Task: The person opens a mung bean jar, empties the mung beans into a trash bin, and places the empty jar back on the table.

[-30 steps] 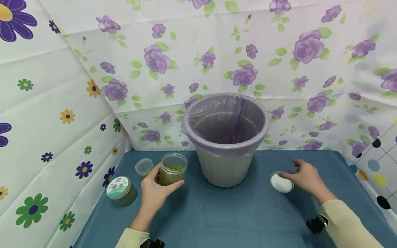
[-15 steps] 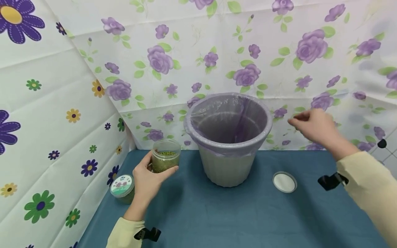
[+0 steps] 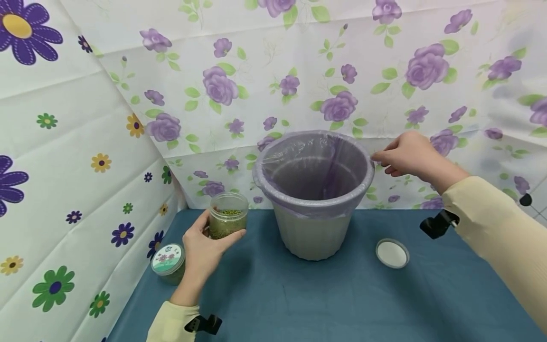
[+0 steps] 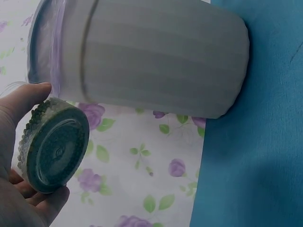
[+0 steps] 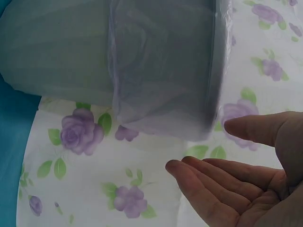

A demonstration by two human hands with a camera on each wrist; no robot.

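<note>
My left hand grips an uncapped clear jar partly filled with small green beans, raised above the table's back left. The left wrist view shows the jar's round base, with my thumb on one side and fingers on the other. My right hand is at the right side of a bin lined with a translucent purple bag. In the right wrist view its thumb and fingers are spread apart near the bin's rim, with nothing between them. Whether they touch the bag, I cannot tell.
A lidded jar with a flowery label stands at the table's left edge, partly behind my left forearm. A round white lid lies on the blue table right of the bin. Flowered sheets rise behind and at left.
My right hand has left the white lid, risen, then moved left to the bin's rim. My left hand has lifted the bean jar slightly and shifted it left, then held still.
</note>
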